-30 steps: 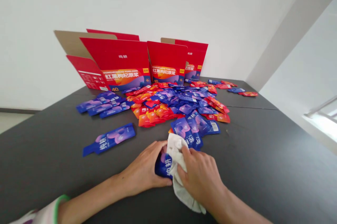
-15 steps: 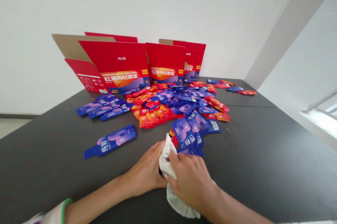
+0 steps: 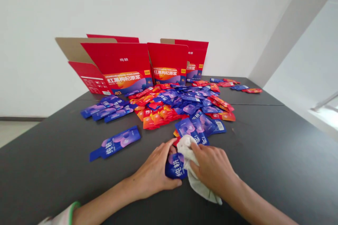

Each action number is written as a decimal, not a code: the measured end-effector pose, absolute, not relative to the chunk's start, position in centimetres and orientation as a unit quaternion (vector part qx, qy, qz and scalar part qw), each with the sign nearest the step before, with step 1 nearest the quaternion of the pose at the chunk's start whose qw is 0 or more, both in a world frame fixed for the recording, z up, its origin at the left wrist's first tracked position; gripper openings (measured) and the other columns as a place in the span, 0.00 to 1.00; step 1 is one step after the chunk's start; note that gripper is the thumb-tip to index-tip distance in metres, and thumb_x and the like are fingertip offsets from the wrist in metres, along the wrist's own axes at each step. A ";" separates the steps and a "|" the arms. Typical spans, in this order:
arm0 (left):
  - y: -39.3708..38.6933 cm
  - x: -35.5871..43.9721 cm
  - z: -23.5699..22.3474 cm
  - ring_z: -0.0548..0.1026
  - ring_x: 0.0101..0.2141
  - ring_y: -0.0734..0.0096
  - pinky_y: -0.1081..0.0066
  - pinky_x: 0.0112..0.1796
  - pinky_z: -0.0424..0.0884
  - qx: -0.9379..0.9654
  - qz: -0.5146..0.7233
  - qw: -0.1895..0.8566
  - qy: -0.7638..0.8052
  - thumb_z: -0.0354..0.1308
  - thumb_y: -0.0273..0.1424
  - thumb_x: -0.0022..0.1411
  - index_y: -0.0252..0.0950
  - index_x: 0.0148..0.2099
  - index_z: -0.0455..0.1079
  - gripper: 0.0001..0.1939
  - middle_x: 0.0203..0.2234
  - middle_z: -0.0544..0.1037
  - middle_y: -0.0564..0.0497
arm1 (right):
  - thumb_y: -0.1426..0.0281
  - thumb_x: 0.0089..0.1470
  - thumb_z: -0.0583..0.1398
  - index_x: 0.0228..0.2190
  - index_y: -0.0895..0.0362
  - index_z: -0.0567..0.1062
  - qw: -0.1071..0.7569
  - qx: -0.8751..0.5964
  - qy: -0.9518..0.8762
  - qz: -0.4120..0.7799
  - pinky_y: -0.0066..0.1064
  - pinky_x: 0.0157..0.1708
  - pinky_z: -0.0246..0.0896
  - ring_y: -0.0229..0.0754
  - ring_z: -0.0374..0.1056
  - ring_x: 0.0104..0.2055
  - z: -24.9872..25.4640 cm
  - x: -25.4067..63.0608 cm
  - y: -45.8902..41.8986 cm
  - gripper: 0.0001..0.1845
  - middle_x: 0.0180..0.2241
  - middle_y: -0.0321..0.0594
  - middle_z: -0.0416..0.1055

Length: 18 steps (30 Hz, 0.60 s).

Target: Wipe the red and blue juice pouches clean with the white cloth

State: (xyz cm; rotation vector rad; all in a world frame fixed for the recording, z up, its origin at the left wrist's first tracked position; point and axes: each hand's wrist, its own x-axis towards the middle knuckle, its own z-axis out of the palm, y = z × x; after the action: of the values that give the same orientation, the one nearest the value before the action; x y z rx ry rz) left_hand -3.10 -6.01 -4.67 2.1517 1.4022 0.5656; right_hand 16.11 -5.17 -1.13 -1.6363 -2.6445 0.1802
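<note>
In my left hand [image 3: 158,168] is a blue pouch [image 3: 175,167] with white characters, held between the thumb and fingers close above the table. My right hand [image 3: 213,165] grips a crumpled white cloth [image 3: 198,182], whose upper end lies against the pouch's right side while the rest hangs down. Part of the pouch is hidden behind the cloth and my fingers. Just beyond my hands lie several blue pouches [image 3: 187,126], overlapping. A single flat blue pouch [image 3: 118,142] rests to the left of my left hand.
A heap of red and blue pouches [image 3: 169,103] covers the middle of the dark table [image 3: 52,168]. Three blue pouches [image 3: 105,108] lie left of it, others [image 3: 239,87] at the far right. Red printed cartons [image 3: 126,66] with raised flaps stand along the wall.
The cloth swept left across the pouch, covering it, then moved back right, so the pouch's printed front shows again. Both hands now appear slightly farther right. My grips stay the same.
</note>
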 end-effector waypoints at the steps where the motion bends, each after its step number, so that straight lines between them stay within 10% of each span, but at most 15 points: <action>1: -6.0 -3.1 -4.7 0.64 0.50 0.58 0.60 0.54 0.60 0.790 0.206 0.254 0.518 0.67 0.37 0.42 0.41 0.63 0.41 0.51 0.50 0.65 0.47 | 0.65 0.53 0.53 0.47 0.53 0.65 0.017 -0.526 -0.848 0.055 0.35 0.37 0.56 0.47 0.68 0.39 -1.2 16.3 -5.1 0.18 0.39 0.44 0.71; 13: -6.1 -3.2 -4.8 0.67 0.47 0.59 0.60 0.51 0.63 0.795 0.188 0.228 0.530 0.66 0.35 0.42 0.41 0.64 0.42 0.50 0.48 0.67 0.47 | 0.64 0.53 0.53 0.47 0.53 0.67 0.050 -0.571 -0.817 0.061 0.32 0.32 0.55 0.47 0.69 0.35 -1.8 19.5 -3.1 0.19 0.36 0.44 0.74; 18: -6.6 -4.2 -4.1 0.65 0.52 0.56 0.60 0.53 0.61 0.810 0.179 0.191 0.524 0.63 0.35 0.44 0.45 0.58 0.55 0.38 0.52 0.68 0.50 | 0.58 0.58 0.49 0.37 0.56 0.71 0.216 -0.564 -0.765 0.223 0.27 0.28 0.55 0.41 0.68 0.29 -2.4 22.9 -1.4 0.17 0.29 0.39 0.73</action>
State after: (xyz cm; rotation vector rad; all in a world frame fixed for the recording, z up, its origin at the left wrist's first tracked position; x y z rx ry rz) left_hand -4.25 -6.58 -4.08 2.2765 1.4724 0.5022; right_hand 22.87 -1.37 -2.39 -1.5644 -2.1201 0.6194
